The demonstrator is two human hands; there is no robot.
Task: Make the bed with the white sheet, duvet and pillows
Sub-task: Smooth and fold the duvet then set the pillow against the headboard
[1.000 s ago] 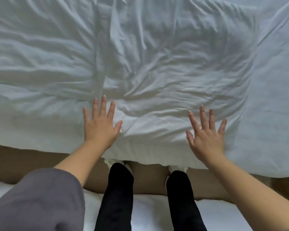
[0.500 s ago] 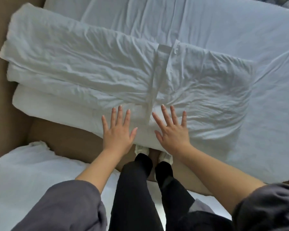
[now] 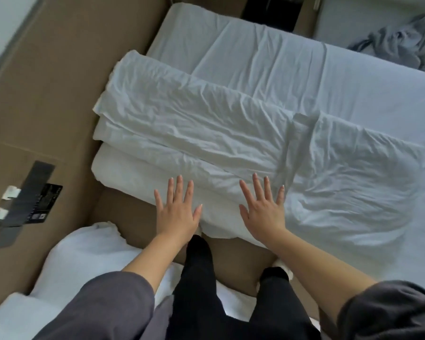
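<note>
Sheet on, duvet not yet spread — roughly half made.
The white sheet [image 3: 304, 69] looks smoothed over the bed [image 3: 168, 28]; the duvet [image 3: 206, 133] lies folded in a stack along its near edge, and I see no pillows on it. Left hand [image 3: 176, 212] and right hand [image 3: 264, 212] rest flat on the nearest fold — fingers [image 3: 179, 190] spread, gripping nothing.

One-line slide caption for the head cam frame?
Left hand and right hand lie flat, fingers spread, on the folded white duvet at the near edge of the white sheet.
</note>
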